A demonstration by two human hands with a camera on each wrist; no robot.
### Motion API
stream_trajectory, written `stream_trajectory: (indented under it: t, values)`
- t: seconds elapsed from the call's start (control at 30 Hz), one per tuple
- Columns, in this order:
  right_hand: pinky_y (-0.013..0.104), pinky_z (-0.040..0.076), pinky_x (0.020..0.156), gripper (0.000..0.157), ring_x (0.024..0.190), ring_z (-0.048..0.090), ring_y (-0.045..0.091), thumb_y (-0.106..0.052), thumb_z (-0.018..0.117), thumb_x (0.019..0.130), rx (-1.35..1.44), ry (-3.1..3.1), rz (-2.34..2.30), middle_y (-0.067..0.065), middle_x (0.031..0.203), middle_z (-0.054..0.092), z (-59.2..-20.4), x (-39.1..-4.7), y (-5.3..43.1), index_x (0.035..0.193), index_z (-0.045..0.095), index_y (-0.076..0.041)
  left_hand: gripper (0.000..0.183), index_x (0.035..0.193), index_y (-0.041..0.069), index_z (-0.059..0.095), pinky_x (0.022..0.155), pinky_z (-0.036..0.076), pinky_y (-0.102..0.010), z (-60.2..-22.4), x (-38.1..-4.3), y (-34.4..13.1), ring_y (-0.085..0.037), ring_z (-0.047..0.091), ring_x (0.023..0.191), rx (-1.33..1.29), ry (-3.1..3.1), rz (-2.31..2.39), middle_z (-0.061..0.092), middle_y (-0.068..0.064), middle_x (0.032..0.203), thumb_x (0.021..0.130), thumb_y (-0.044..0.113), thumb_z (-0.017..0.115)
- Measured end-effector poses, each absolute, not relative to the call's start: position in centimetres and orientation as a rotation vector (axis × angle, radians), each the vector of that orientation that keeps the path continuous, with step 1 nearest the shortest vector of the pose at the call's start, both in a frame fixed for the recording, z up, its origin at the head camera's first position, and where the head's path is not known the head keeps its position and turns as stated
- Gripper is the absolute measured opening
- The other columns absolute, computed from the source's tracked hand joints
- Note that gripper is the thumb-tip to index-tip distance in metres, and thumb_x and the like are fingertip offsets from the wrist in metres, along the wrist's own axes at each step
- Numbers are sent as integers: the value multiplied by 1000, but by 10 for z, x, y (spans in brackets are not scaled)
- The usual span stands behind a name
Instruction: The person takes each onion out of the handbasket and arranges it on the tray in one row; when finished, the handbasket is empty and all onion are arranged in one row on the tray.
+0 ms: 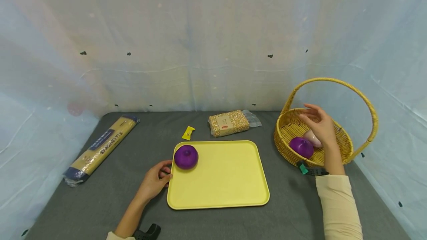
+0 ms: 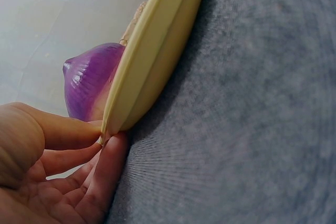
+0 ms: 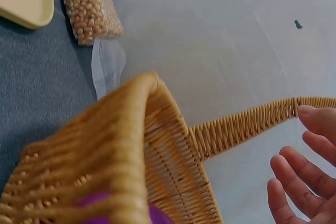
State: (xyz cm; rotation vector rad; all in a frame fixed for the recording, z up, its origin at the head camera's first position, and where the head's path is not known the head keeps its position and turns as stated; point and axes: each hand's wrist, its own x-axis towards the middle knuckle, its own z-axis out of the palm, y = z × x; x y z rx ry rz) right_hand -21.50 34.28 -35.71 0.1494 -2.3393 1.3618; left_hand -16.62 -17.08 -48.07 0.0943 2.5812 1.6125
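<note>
My left hand [image 1: 156, 179] pinches the left rim of the yellow tray [image 1: 227, 173], thumb on top and fingers beneath, as the left wrist view shows. A purple onion [image 1: 186, 157] sits in the tray's upper left corner, close to that hand. Over the wicker basket [image 1: 281, 142] at the right, my right hand [image 1: 321, 125] hovers with loosely bent, parted fingers and holds nothing. Inside the basket lie another purple onion [image 1: 301, 147] and a pale pinkish, bulb-like thing [image 1: 312, 138], partly hidden by the hand.
A bag of corn kernels [image 1: 230, 123] lies behind the tray, with a small yellow wrapped packet [image 1: 188, 133] to its left. A long spaghetti pack [image 1: 101, 149] rests at the far left. The basket's tall handle [image 1: 367, 103] arches up beside the right hand.
</note>
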Motion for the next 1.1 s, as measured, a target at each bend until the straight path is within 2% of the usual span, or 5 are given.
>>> stream_trajectory:
  t: [0.4,0.53,0.7,0.8,1.1]
  values:
    - [10,39,73,45,90,52,-5,-18,64,89,-9,-2395,1272,-22,96,54,-361,-219,359,130,52,-5,43,126,0,53,52,51,-26,-480,-165,-171,-15,56,70,112,2588,1608,54,-12,91,84,-4,63]
    - [12,39,73,47,90,49,-9,-25,64,89,-73,-2422,1251,-23,98,53,-372,-227,373,132,52,-10,42,126,0,53,52,51,-26,-480,-165,-171,-15,56,69,120,2591,1605,55,-11,91,84,-4,63]
    - [18,41,77,51,93,48,-8,-33,62,89,-142,-2464,1200,0,113,60,-383,-235,387,135,49,-14,43,126,0,53,53,51,-26,-481,-165,-171,-15,57,69,122,2588,1614,54,-11,91,84,-4,62]
    - [20,42,79,53,96,48,-6,-35,61,89,-180,-2481,1197,16,124,55,-383,-235,389,136,47,-14,43,126,0,53,53,51,-26,-481,-166,-171,-14,57,69,118,2590,1612,54,-11,91,84,-4,62]
    - [24,45,83,52,98,54,4,-38,61,89,-227,-2446,1251,15,122,57,-389,-239,399,134,50,-14,43,125,1,54,54,52,-27,-486,-166,-173,-14,57,69,119,2592,1612,54,-11,91,84,-3,62]
